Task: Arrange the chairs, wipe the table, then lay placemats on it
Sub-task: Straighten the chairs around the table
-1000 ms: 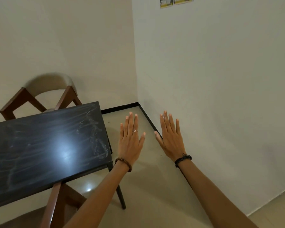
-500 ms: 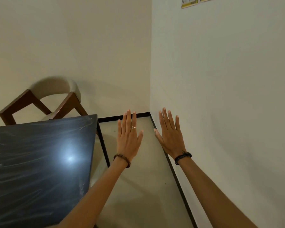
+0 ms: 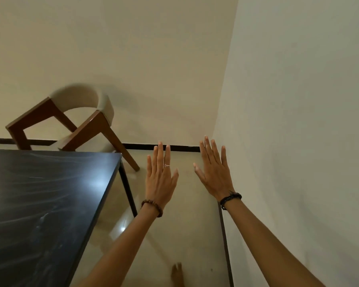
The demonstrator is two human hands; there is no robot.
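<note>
- Your dark rectangular table with a streaked glossy top [image 3: 46, 204] fills the lower left; a light glare sits near its right edge.
- The wooden chair with a cream curved padded backrest [image 3: 87, 119] stands behind the table's far edge, close to the back wall, tilted.
- Your right hand [image 3: 215, 172] is raised over the floor near the side wall, fingers straight and spread, holding nothing.
- Your left hand [image 3: 161, 177] is raised beside the table's right edge, fingers straight, likewise holding nothing.
</note>
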